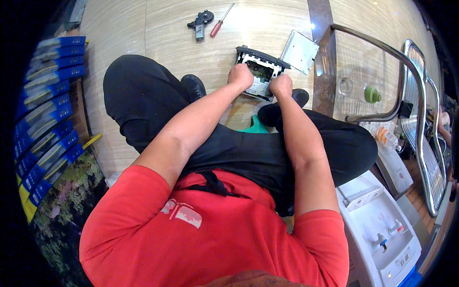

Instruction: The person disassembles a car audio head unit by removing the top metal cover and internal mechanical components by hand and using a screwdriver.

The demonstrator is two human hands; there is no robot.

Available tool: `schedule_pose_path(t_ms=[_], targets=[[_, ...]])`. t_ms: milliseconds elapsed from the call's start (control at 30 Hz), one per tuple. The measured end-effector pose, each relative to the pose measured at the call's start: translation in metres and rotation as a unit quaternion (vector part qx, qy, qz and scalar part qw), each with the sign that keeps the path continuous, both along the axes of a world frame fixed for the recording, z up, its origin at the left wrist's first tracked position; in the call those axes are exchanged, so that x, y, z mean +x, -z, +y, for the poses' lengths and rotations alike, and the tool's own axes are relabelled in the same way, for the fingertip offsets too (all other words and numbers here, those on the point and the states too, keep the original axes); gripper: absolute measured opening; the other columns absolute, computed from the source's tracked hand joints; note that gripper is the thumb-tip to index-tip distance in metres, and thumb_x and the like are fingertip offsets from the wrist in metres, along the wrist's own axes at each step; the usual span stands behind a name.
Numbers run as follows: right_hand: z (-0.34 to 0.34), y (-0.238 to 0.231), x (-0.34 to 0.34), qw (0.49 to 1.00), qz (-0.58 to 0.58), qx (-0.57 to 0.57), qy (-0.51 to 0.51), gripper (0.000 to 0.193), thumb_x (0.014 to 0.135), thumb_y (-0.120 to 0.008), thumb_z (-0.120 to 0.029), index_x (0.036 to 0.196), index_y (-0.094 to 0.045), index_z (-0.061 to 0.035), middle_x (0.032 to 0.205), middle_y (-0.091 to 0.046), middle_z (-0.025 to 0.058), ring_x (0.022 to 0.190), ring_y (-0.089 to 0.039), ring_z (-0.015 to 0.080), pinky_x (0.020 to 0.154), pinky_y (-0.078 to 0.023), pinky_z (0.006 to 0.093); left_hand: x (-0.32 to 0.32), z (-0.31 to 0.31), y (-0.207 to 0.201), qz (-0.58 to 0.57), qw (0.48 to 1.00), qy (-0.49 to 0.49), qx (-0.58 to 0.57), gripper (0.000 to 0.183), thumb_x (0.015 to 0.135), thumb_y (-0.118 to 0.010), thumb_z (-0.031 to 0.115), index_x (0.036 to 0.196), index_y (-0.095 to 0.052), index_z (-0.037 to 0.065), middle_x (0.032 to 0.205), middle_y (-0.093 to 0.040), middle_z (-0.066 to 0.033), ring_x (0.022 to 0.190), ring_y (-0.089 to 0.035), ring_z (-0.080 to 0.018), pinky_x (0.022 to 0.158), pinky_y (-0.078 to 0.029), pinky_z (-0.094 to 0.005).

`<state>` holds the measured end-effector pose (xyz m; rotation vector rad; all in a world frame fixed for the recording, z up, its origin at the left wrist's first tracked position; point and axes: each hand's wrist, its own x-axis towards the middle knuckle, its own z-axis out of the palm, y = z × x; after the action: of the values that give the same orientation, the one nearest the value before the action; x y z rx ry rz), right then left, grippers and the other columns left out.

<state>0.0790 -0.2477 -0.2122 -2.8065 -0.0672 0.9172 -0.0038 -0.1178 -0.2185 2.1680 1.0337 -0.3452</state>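
i sit low with my knees apart, and both my arms reach forward over my black trousers. my left hand (240, 76) is closed on the left edge of an opened electronic unit (260, 71), a flat box with a black frame and white and green inner parts showing. my right hand (280, 86) is closed on the right near edge of the same unit, fingers curled tight around it. the unit is held just above my black shoes, in front of my knees, over the pale wooden floor (143, 28). its grey metal cover plate (299, 51) lies on the floor, touching the far right corner of the unit or just behind it; i cannot tell which. further away on the floor lie a small black motor part (200, 23) and a screwdriver with red handle (221, 22), near each other and well apart from my hands. on my right is a glass table with chrome frame (377, 48), with a green knob-like thing (373, 94) on it. a white water dispenser (380, 229) stands near my right elbow. on my left, blue long packages (48, 110) are stacked in a row.
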Motion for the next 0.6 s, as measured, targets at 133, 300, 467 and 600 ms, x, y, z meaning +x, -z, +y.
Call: schedule_pose_path(t_ms=[133, 300, 467, 600], targets=[[0.004, -0.004, 0.0, 1.0, 0.004, 0.004, -0.004, 0.024, 0.08, -0.055, -0.01, 0.095, -0.069, 0.0019, 0.104, -0.065, 0.0253, 0.099, -0.063, 0.0384, 0.085, -0.051, 0.0442, 0.0, 0.009, 0.01, 0.003, 1.0, 0.021, -0.013, 0.024, 0.079, -0.052, 0.01, 0.093, -0.069, -0.001, 0.101, -0.066, -0.023, 0.097, -0.064, -0.038, 0.084, -0.052, -0.0445], [-0.003, 0.007, -0.001, 0.999, 0.0, 0.013, -0.033, 0.025, 0.079, -0.056, -0.013, 0.091, -0.069, 0.0034, 0.1, -0.065, 0.0269, 0.097, -0.064, 0.039, 0.084, -0.051, 0.0442, 0.006, 0.036, 0.028, 0.036, 0.993, 0.067, -0.092, 0.024, 0.079, -0.052, 0.013, 0.092, -0.068, 0.001, 0.092, -0.066, -0.0232, 0.086, -0.066, -0.0352, 0.075, -0.051, -0.0449], [-0.003, 0.014, 0.002, 0.999, -0.02, 0.024, -0.009, 0.027, 0.078, -0.057, -0.016, 0.089, -0.069, 0.006, 0.099, -0.064, 0.0289, 0.097, -0.063, 0.04, 0.085, -0.05, 0.0447, 0.01, 0.053, 0.044, 0.031, 0.983, 0.062, -0.17, 0.021, 0.081, -0.052, 0.012, 0.092, -0.065, 0.0, 0.089, -0.066, -0.02, 0.078, -0.066, -0.0295, 0.066, -0.052, -0.0409], [0.001, 0.005, 0.0, 1.0, -0.005, 0.023, -0.006, 0.028, 0.079, -0.056, -0.016, 0.093, -0.069, 0.005, 0.102, -0.064, 0.0283, 0.098, -0.063, 0.0395, 0.086, -0.05, 0.0441, 0.007, 0.053, 0.049, -0.005, 0.971, -0.04, -0.235, 0.019, 0.084, -0.05, 0.013, 0.089, -0.065, 0.001, 0.083, -0.063, -0.013, 0.072, -0.061, -0.0254, 0.06, -0.051, -0.0391]])
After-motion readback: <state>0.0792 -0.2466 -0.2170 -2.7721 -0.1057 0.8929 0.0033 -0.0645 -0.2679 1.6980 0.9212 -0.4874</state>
